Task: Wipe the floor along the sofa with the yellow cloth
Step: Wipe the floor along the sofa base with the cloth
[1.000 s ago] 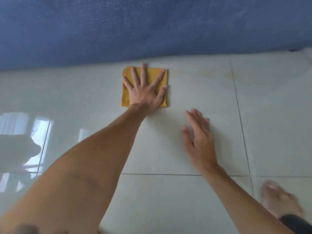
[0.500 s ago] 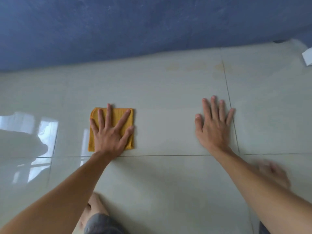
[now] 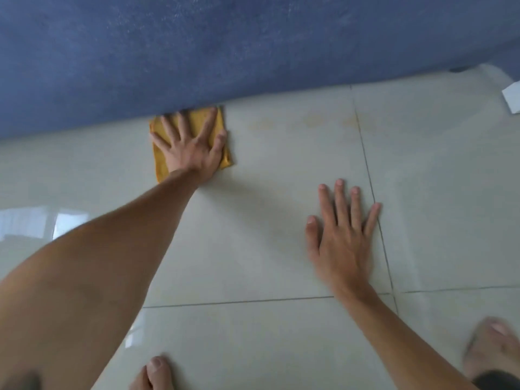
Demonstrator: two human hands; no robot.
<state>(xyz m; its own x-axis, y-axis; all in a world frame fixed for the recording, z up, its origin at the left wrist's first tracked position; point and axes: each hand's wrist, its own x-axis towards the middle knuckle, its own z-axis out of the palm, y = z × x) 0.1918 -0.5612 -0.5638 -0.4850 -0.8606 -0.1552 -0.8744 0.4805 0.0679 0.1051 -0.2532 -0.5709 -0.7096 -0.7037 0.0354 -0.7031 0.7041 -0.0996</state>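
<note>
Head view: yellow cloth [image 3: 222, 157] folded into a square, flat on floor [image 3: 253, 235], far edge tucked right up against base of blue sofa [image 3: 197, 52], likely to catch the strip where tile meets upholstery. Left hand [image 3: 191, 149] spread wide on top, fingers splayed and palm down, pressing rather than gripping, probably to keep the whole pad in contact while sliding. Right hand [image 3: 342, 240] also flat and open on bare tile, well apart from cloth, holding nothing, apparently a prop for body weight in a low crouch. Bare toes [image 3: 156, 371] at bottom edge, blurred foot [image 3: 495, 350] at lower right, consistent with that crouch. Faint yellowish stains [image 3: 312, 122] on tile just right of cloth, near sofa line, seemingly not yet wiped. White object [image 3: 513, 97] at right edge, too cropped to identify. Wiping judged mid-course, with stained stretch to the right a sensible next pass.
</note>
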